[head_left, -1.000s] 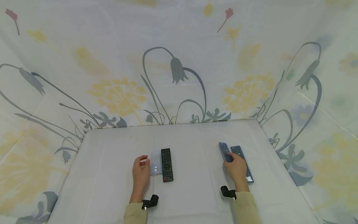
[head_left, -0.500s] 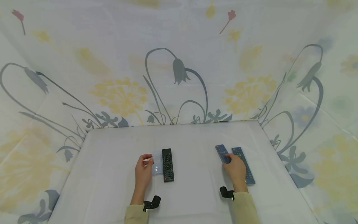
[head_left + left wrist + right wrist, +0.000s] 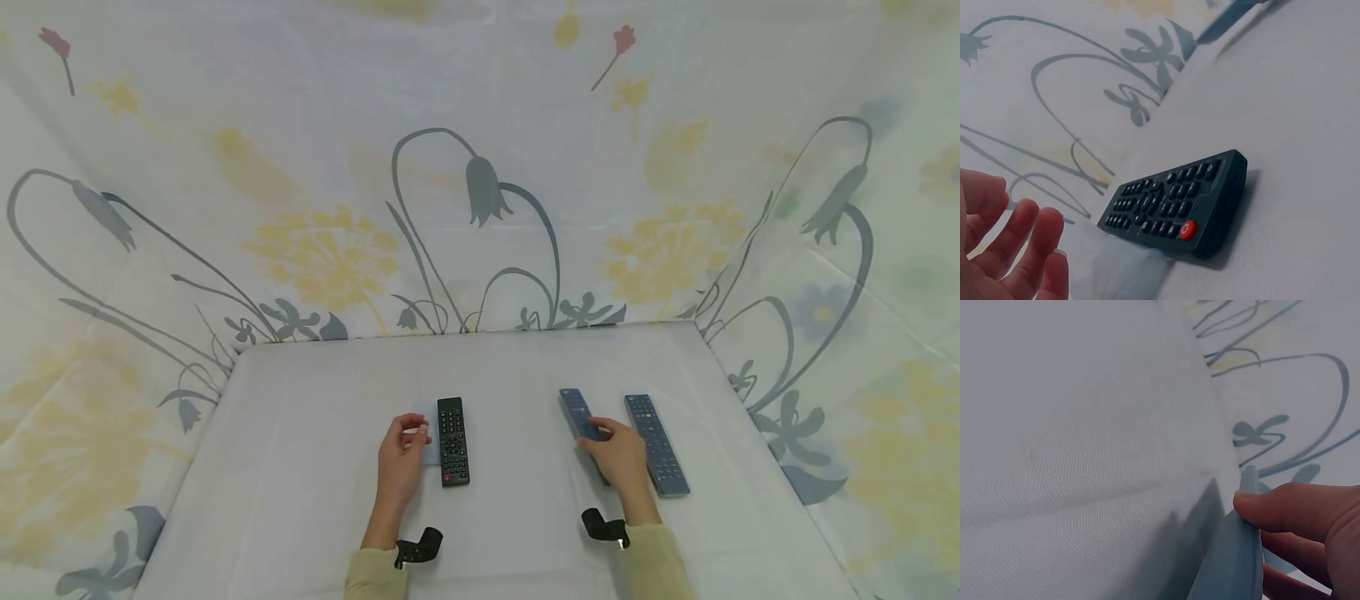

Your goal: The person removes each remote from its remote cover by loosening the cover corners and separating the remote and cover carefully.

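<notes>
My right hand [image 3: 621, 458] pinches a long blue plastic remote [image 3: 574, 407] that could slip beneath it if my grip slackens; my relaxed left hand [image 3: 401, 463] holds nothing.

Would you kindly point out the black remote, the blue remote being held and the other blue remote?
Black remote [image 3: 453, 442]: head view, middle of its button face.
Held blue remote [image 3: 576, 410]: head view, far part of its upper face.
Other blue remote [image 3: 657, 447]: head view, middle of its button face.
</notes>
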A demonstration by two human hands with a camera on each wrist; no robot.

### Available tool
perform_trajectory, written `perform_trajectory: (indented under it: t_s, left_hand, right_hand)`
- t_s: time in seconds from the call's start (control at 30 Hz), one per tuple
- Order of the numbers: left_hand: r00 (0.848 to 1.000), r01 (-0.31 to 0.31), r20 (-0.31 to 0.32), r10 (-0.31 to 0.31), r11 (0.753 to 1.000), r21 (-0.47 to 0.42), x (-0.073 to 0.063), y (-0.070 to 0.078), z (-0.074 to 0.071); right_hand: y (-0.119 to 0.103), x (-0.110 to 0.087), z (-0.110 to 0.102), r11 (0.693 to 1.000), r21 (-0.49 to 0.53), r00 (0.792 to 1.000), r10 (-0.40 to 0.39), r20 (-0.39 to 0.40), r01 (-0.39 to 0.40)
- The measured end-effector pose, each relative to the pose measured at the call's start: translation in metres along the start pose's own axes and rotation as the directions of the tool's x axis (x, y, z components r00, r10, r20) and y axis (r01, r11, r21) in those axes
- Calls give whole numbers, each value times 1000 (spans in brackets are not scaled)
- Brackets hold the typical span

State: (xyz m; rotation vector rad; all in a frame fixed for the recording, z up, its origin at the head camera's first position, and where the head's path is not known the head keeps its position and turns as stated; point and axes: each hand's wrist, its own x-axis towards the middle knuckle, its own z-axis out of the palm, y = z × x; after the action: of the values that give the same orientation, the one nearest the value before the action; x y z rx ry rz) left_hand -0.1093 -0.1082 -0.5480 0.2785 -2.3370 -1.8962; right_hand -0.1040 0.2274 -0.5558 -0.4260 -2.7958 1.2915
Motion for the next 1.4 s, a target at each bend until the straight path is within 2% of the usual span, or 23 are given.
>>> perform_trajectory:
  t_s: [0.33,0.43,0.57,0.67,0.83,0.97,1.13,1.27,1.4]
  left_hand:
    - [998,-24,60,25,999,-31,-4,-3,15]
    - [995,-23,91,27,999,-44,-6,-3,19]
    - [991,-23,133,31,998,-62,-8,-3,22]
    - [986,-34,160,47,996,-83,-9,-4,27]
    - [976,-45,205,71,991,-128,-11,-2,36]
    - [969,-80,224,100,992,-99,-17,13,37]
    - [954,-111,272,126,991,-70,-25,36,34]
    - [939,-84,326,105,993,-77,-28,41,33]
    - [926,-77,360,117,989,-123,-30,40,34]
  right_hand:
    - [-10,-10,13,999,36,998,-6,59,4]
    - [-15,-14,14,996,86,995,12,98,-20]
    - [-24,-20,15,978,197,983,38,180,-74]
    - [-29,-24,16,965,244,971,33,235,-92]
    - [-36,-30,17,954,290,953,-14,303,-79]
    - [-40,-31,17,928,363,922,-66,381,-84]
    - [-43,-31,16,898,428,859,-141,492,-98]
    - [-42,-31,17,888,448,809,-188,557,-102]
    - [-40,-31,19,866,487,779,-228,585,-113]
